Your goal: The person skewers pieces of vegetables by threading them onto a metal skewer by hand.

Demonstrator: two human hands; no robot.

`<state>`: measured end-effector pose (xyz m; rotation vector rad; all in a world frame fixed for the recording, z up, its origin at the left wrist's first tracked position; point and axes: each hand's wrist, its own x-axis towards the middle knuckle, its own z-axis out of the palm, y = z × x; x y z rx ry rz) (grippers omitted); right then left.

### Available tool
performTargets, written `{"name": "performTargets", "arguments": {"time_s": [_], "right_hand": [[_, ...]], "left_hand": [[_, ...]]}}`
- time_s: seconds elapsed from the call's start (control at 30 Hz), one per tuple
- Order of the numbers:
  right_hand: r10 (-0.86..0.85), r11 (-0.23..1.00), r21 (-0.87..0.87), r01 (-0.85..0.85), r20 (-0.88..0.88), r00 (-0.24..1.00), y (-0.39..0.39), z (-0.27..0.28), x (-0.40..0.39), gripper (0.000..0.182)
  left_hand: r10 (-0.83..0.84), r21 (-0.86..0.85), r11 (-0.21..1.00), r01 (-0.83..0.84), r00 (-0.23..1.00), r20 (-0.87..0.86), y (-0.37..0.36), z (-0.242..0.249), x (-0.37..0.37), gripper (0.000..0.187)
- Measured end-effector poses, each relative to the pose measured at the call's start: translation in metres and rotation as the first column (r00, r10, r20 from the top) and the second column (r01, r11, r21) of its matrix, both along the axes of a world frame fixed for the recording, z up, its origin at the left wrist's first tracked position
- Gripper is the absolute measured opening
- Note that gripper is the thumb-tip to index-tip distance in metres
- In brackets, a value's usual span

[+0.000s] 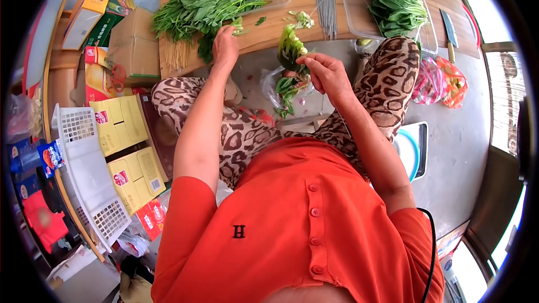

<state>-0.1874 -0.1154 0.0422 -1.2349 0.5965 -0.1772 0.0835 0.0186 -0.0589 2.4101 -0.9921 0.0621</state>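
Note:
My left hand is at the front edge of the wooden table, its fingers closed around a small sprig of leafy greens. Dark leaves hang just beside that wrist. With thumb and forefinger together, my right hand pinches a bunch of pale-stemmed greens in front of the table edge. Below it, more leaves lie at a clear plastic bag between my knees. A large heap of long-stemmed greens covers the table's left part, near my left hand.
Metal skewers lie bundled mid-table, with thin wooden skewers at the left edge. Spinach-like greens rest in a clear tray. A knife lies at right. Cardboard boxes and a white basket stand left.

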Motion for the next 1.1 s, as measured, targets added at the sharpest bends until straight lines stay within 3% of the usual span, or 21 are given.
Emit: {"name": "performTargets", "arguments": {"time_s": [0.2, 0.43, 0.6, 0.93, 1.1], "right_hand": [[-0.001, 1.0, -0.007, 0.001, 0.02, 1.0, 0.0, -0.002, -0.001, 0.021], [-0.005, 1.0, 0.004, 0.005, -0.001, 1.0, -0.002, -0.002, 0.001, 0.021], [-0.001, 1.0, -0.026, 0.0, -0.023, 1.0, 0.0, -0.001, 0.003, 0.022], [-0.01, 0.999, -0.036, 0.009, -0.019, 1.0, 0.002, 0.002, 0.003, 0.022], [-0.01, 0.999, -0.053, 0.009, -0.021, 1.0, 0.002, 0.002, 0.003, 0.023]], "left_hand": [[0.032, 0.204, 0.978, -0.035, 0.999, 0.017, -0.002, 0.004, 0.014, 0.047], [0.006, 0.268, 0.963, -0.035, 0.994, 0.105, -0.006, 0.007, 0.011, 0.032], [-0.108, 0.09, 0.991, 0.102, 0.992, 0.068, -0.016, 0.009, -0.001, 0.024], [-0.083, -0.216, 0.971, 0.098, 0.993, 0.08, -0.032, 0.04, -0.007, 0.019], [-0.001, -0.35, 0.932, 0.093, 0.967, 0.254, -0.038, 0.062, 0.0, 0.02]]}}
